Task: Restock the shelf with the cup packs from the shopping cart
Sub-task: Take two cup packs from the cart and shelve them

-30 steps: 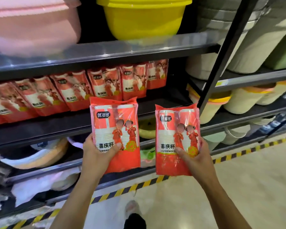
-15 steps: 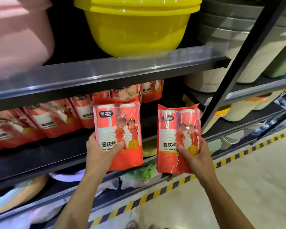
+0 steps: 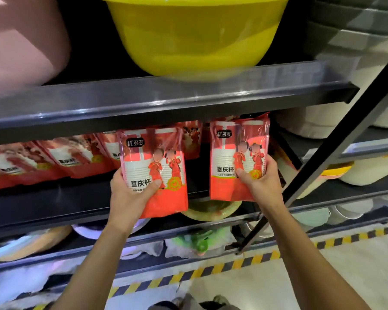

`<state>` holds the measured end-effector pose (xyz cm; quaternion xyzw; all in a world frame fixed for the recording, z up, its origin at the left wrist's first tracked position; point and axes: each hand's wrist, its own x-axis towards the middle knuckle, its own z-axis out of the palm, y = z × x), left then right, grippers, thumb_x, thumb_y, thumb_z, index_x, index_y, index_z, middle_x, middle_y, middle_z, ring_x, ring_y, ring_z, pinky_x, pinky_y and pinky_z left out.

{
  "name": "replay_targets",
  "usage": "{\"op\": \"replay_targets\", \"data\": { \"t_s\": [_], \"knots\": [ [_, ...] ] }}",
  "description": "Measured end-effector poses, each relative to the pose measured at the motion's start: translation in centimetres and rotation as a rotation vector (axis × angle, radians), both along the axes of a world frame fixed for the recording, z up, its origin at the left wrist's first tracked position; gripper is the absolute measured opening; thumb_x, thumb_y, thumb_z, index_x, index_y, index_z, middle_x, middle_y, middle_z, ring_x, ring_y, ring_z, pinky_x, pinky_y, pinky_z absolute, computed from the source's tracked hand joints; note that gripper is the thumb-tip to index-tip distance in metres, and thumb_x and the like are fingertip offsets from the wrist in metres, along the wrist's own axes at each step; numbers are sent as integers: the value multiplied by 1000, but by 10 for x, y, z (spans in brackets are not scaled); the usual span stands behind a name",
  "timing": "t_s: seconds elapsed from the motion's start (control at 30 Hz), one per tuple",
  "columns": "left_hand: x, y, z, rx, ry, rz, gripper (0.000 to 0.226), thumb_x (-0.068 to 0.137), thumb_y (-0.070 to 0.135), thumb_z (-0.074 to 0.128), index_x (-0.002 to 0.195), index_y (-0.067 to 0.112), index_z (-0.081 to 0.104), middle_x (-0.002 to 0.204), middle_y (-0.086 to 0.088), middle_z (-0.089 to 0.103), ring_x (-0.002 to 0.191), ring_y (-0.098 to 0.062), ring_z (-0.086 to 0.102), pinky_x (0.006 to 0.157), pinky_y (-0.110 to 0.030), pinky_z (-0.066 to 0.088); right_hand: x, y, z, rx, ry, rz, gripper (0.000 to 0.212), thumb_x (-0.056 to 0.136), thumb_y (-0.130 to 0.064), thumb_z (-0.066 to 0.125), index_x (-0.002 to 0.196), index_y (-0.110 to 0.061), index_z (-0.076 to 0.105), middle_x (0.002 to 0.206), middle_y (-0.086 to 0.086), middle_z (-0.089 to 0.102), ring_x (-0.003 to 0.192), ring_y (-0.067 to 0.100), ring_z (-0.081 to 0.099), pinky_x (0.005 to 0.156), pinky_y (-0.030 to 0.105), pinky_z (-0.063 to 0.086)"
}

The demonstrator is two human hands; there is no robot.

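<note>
Each hand's grip pinches one cup pack: left hand [image 3: 127, 195], left pack [image 3: 154, 173]; right hand [image 3: 259, 183], right pack [image 3: 239, 159]. Their tops may catch the upper shelf edge [image 3: 166, 108] and crumple or slip.

You are facing a dark metal rack [image 3: 166, 101]; its top board is carrying a yellow basin [image 3: 193, 34] and, at the left, a blurred pink tub [image 3: 20, 41]; the board below [image 3: 54, 198] is holding a row of red cup packs [image 3: 76, 159], leaning back and overlapping one another, running from the left edge towards the middle; lower boards are bearing stacked bowls [image 3: 211, 211] and wrapped goods too blurred to name; a slanted black post [image 3: 336, 139] is dividing this rack from the next bay, where pale tubs [image 3: 372, 168] are sitting on grey boards; the rack is standing on a pale floor [image 3: 323, 276] edged with yellow-and-black tape [image 3: 233, 265].
</note>
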<state>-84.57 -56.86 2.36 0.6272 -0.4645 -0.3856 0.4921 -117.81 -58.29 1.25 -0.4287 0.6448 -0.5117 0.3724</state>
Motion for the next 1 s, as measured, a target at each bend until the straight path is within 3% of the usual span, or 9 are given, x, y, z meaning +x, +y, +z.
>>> {"op": "replay_targets", "data": {
  "t_s": [0.07,0.2,0.37,0.5,0.6,0.7,0.77,0.9,1.0],
  "knots": [
    [-8,-4,-3,-20,-14,38,68,75,28,97,131,24,59,122,0,75,106,-12,75,95,-46,62,-6,-19,-3,-21,-13,40,90,73,-41,91,147,-28,41,127,-8,68,113,9,70,101,49,58],
    [-23,-9,-10,-62,-25,101,68,73,24,98,130,16,62,115,-1,78,103,-15,77,93,-46,62,-11,-57,-9,-93,-17,80,78,84,-21,87,146,-16,39,122,-7,68,104,1,71,99,39,59],
    [-41,-9,-16,-79,18,168,88,63,47,95,137,17,58,120,-3,77,108,-21,76,95,-52,62,-13,-93,-27,-175,-35,95,91,85,-11,85,157,-18,28,125,-7,62,95,-21,61,79,-2,46],
    [-46,-9,-22,-82,-1,180,82,68,44,96,137,19,59,123,-3,76,110,-21,76,95,-53,61,-16,-118,-40,-211,-34,133,95,83,-18,88,157,-26,30,137,-8,60,122,3,62,97,17,50],
    [-52,-7,-25,-77,-25,221,65,78,22,94,133,14,61,117,-3,78,105,-18,77,91,-43,63,-17,-134,-41,-219,-22,172,99,82,-13,88,159,-24,27,139,-6,56,118,-1,58,85,0,46],
    [-58,-4,-24,-88,-60,243,56,81,10,91,129,13,62,113,-2,79,100,-13,77,85,-31,63,-20,-149,-42,-243,43,194,95,82,-5,87,158,-11,29,141,5,57,113,-10,61,86,5,52],
    [-60,-1,-24,-92,-71,247,52,81,6,90,124,15,63,110,-2,78,96,-10,77,80,-25,62,-20,-155,-40,-255,74,207,94,81,-9,88,156,-9,31,140,2,57,119,-3,60,89,7,52],
    [-69,5,-19,-93,-48,249,69,72,25,94,132,13,60,116,-3,77,103,-16,76,88,-39,63,-18,-162,-37,-245,110,224,93,82,-11,88,156,-9,32,136,-4,55,122,6,53,77,-8,39],
    [-72,9,-16,-91,-30,241,72,72,29,95,133,15,59,119,-4,76,106,-19,76,91,-45,63,-20,-161,-35,-199,140,207,97,79,-15,91,156,-15,32,139,-4,55,127,9,55,93,4,47]
  ]
}}
